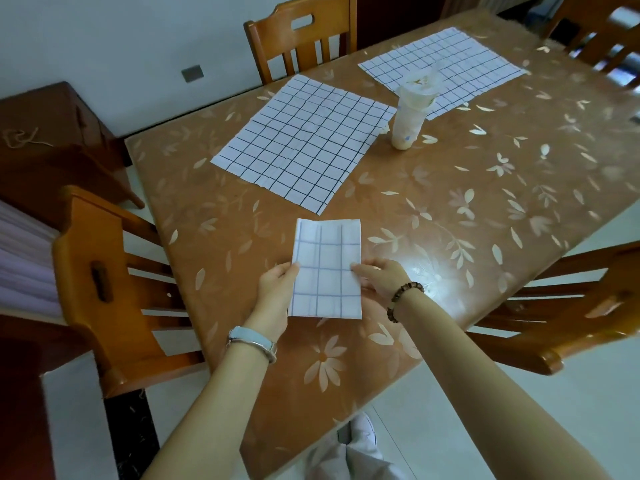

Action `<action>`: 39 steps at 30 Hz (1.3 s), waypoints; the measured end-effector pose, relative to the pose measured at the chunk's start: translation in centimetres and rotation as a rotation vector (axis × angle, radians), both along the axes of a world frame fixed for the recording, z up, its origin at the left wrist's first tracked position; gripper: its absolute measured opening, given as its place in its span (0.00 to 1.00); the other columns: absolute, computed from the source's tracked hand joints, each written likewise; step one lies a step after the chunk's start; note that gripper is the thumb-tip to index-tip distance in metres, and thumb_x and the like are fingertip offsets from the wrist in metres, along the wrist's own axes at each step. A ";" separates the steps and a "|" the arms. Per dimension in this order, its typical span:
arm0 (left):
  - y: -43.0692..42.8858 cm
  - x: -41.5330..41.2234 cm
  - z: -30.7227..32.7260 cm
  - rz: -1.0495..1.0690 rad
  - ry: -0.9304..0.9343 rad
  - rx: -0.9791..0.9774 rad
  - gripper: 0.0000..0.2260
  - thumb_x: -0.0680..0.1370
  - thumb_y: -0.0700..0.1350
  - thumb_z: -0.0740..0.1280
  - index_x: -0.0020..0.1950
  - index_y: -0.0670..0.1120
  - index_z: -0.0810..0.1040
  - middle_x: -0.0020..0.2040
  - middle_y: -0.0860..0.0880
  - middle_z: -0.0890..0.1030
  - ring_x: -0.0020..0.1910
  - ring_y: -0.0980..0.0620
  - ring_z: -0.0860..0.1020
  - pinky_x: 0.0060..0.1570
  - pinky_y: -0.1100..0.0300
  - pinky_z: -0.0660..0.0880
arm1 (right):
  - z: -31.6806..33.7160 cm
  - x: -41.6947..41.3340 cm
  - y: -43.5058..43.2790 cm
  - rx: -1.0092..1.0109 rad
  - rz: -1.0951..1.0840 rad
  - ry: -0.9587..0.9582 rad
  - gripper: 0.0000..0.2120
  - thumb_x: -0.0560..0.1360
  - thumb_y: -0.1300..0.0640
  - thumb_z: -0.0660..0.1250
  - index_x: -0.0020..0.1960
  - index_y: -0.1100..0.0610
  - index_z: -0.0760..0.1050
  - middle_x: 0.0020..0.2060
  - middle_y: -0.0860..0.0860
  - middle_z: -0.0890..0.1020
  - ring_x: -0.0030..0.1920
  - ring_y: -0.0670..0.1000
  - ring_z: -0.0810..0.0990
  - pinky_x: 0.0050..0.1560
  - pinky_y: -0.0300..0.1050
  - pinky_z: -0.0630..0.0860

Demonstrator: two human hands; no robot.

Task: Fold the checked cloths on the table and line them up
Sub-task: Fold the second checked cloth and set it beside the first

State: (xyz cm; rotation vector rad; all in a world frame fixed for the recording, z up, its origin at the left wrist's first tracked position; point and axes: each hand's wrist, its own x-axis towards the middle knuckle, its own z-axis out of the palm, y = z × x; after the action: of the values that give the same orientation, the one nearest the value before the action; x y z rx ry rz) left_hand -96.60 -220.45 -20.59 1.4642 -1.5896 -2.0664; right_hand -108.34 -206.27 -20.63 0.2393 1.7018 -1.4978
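Brown flowery table, wooden chairs round it, white floor. Low in the middle, folded cloth — long way up the frame — pinched at its sides by left hand and right hand.

Counting three white checked fabric cloths: one folded cloth, one near flat cloth, one far flat cloth. Counting four orange-brown wooden chairs: left chair, far chair, right chair, far-right chair. Counting one translucent plastic cup, one brown floral-patterned table, and two hands: left hand, right hand.
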 end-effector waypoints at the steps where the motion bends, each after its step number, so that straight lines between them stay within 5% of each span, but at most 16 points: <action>1: 0.1 0.0 0.7 -0.016 0.005 -0.011 0.06 0.81 0.45 0.64 0.48 0.47 0.79 0.47 0.48 0.83 0.45 0.51 0.81 0.37 0.59 0.76 | 0.5 0.1 0.3 -0.012 -0.018 0.013 0.04 0.74 0.64 0.70 0.45 0.59 0.74 0.44 0.61 0.78 0.43 0.56 0.79 0.51 0.54 0.81; 6: 1.0 -0.6 3.2 -0.133 0.028 -0.045 0.08 0.81 0.45 0.64 0.44 0.48 0.80 0.46 0.47 0.84 0.50 0.46 0.82 0.48 0.50 0.79 | 3.2 0.4 2.3 -0.038 -0.091 0.088 0.03 0.75 0.64 0.69 0.48 0.60 0.76 0.47 0.59 0.81 0.42 0.55 0.81 0.44 0.49 0.83; 10: 1.9 -2.3 4.6 -0.247 0.060 -0.097 0.10 0.72 0.56 0.70 0.44 0.52 0.84 0.61 0.48 0.81 0.61 0.45 0.78 0.63 0.42 0.74 | 5.4 -0.6 4.6 -0.047 -0.152 0.161 0.03 0.75 0.65 0.68 0.48 0.60 0.76 0.49 0.60 0.82 0.41 0.52 0.82 0.42 0.45 0.82; 13: 3.0 -3.9 4.7 -0.335 0.086 -0.135 0.11 0.72 0.57 0.69 0.45 0.52 0.84 0.59 0.46 0.81 0.59 0.45 0.79 0.61 0.40 0.75 | 6.6 -1.2 6.9 -0.020 -0.208 0.195 0.08 0.75 0.64 0.68 0.54 0.62 0.76 0.50 0.62 0.81 0.45 0.56 0.80 0.49 0.49 0.81; 16: 5.3 -4.9 6.8 -0.395 0.106 -0.160 0.08 0.76 0.55 0.68 0.47 0.52 0.83 0.56 0.44 0.82 0.59 0.45 0.79 0.61 0.45 0.75 | 7.8 -1.4 9.3 -0.019 -0.258 0.232 0.11 0.75 0.65 0.68 0.57 0.64 0.75 0.47 0.60 0.80 0.42 0.54 0.79 0.48 0.47 0.82; 20: 8.6 -6.7 8.5 -0.470 0.154 -0.168 0.07 0.80 0.48 0.65 0.47 0.49 0.82 0.51 0.38 0.83 0.46 0.45 0.78 0.50 0.48 0.74 | 9.4 -1.9 12.8 -0.043 -0.342 0.236 0.07 0.75 0.68 0.66 0.53 0.63 0.75 0.44 0.59 0.79 0.42 0.54 0.79 0.41 0.42 0.81; 28: 17.3 -10.5 10.6 -0.537 0.217 -0.162 0.07 0.81 0.44 0.65 0.46 0.48 0.81 0.47 0.49 0.85 0.50 0.49 0.82 0.54 0.55 0.78 | 11.4 -4.0 22.2 0.021 -0.392 0.320 0.08 0.76 0.62 0.68 0.54 0.62 0.76 0.42 0.55 0.81 0.44 0.52 0.81 0.43 0.42 0.81; 32: 22.5 -12.5 11.3 -0.586 0.224 -0.160 0.07 0.80 0.47 0.66 0.47 0.49 0.83 0.48 0.48 0.86 0.54 0.47 0.82 0.59 0.50 0.77 | 11.7 -5.5 27.9 0.071 -0.407 0.357 0.09 0.76 0.57 0.69 0.54 0.59 0.77 0.44 0.52 0.82 0.46 0.49 0.82 0.45 0.43 0.82; 39: 32.7 -15.2 11.9 -0.601 0.269 -0.097 0.09 0.81 0.41 0.64 0.44 0.48 0.80 0.41 0.51 0.84 0.41 0.54 0.81 0.39 0.65 0.77 | 12.4 -7.5 38.1 0.006 -0.466 0.337 0.05 0.76 0.61 0.69 0.51 0.60 0.78 0.49 0.57 0.83 0.51 0.56 0.83 0.53 0.50 0.81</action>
State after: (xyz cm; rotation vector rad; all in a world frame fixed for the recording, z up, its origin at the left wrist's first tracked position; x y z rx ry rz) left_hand -111.84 -187.74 -8.66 0.6785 -2.1513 -2.2967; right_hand -115.88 -168.20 -8.23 0.4289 2.0102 -1.9591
